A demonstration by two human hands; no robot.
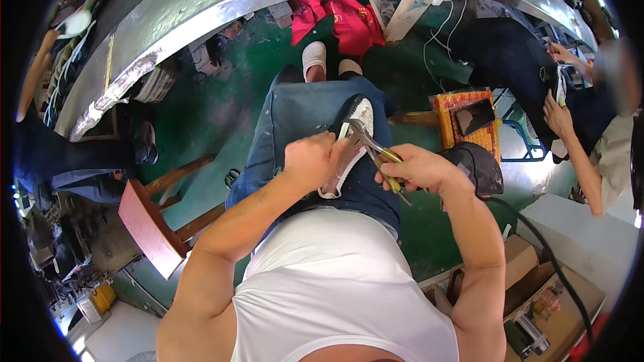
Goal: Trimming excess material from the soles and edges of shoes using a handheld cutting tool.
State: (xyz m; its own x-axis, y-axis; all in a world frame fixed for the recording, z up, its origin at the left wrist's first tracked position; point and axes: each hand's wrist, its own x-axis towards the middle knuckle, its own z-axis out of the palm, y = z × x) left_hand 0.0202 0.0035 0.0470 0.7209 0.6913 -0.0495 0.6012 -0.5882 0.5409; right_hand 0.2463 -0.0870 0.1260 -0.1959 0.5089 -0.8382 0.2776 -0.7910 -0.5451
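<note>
Sits in a white sleeveless top (pixel 335 255) and blue jeans (pixel 282 121), with a black, white and brown shoe (pixel 347 164) lying lengthwise on the lap, closer to the lap's right edge than to its left, one end pointing away and the other toward the belly. Closes the left hand (pixel 310 161) on the left side of the shoe, thumb near the metal of the pincers (pixel 365 138). Grasps those by their yellowish handles in the right hand (pixel 421 167), with the head down against the shoe's far part; cannot tell what lies between the jaws. Plants pale clogs (pixel 313 59) on the green floor, short of some red cloth (pixel 354 23). Has, to the right, a seat with an orange mat (pixel 444 135), bearing a black phone (pixel 474 117) toward its right edge, with a dark cap-like object (pixel 477 166) at its near edge. Has, to the left, a reddish-brown stool (pixel 149 221); beyond the feet, a long metal-edged bench (pixel 201 10).
</note>
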